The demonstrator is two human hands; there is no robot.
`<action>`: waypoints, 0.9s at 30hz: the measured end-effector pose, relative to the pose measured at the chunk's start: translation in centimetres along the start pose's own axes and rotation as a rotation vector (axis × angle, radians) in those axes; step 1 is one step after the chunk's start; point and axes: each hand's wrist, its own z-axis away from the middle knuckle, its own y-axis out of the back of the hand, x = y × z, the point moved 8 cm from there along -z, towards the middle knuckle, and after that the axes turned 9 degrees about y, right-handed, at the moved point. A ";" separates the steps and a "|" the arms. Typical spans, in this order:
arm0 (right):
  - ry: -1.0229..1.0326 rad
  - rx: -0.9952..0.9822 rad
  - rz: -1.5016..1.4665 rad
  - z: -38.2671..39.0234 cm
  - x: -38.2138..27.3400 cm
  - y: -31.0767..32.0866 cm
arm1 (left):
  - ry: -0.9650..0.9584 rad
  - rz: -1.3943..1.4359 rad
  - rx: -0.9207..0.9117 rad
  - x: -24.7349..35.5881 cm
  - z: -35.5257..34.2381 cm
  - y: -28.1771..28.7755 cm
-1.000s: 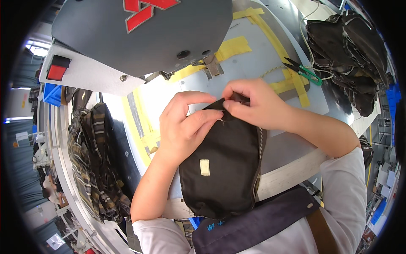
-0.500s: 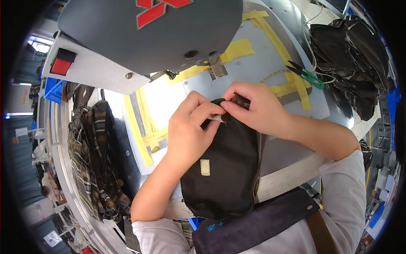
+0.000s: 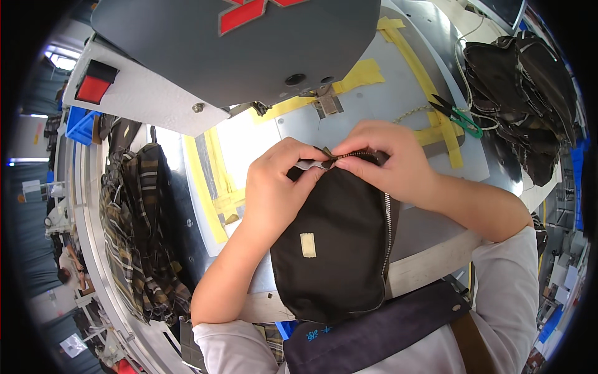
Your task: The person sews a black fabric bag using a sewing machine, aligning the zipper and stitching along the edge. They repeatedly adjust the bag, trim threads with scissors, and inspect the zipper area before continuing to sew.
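A dark brown fabric pouch (image 3: 336, 249) with a small cream label hangs from both hands, over the near edge of the work plate. A metal zipper (image 3: 387, 230) runs down its right side and along its top end. My left hand (image 3: 277, 181) is closed, pinching the pouch's top end, where a small whitish strip (image 3: 309, 165) shows beside the fingertips. Close by on the right, my right hand (image 3: 389, 162) pinches the same end at the zipper tape. The fingertips of the two hands nearly meet there.
Beyond my hands stands a grey sewing machine head (image 3: 249, 56) with its metal clamp (image 3: 327, 103) over the yellow-taped plate (image 3: 361, 112). Green-handled scissors (image 3: 461, 118) lie at right beside a heap of dark zippered pieces (image 3: 520, 106). Plaid pieces (image 3: 140, 230) hang at left.
The pouch's top end has been turned so that more of its zipper teeth show between my hands. My right hand has shifted slightly right; both hands keep their pinch.
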 end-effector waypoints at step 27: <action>-0.342 -0.129 -0.089 -0.4 2.5 -0.2 | -0.079 0.036 -0.066 0.7 0.0 -0.7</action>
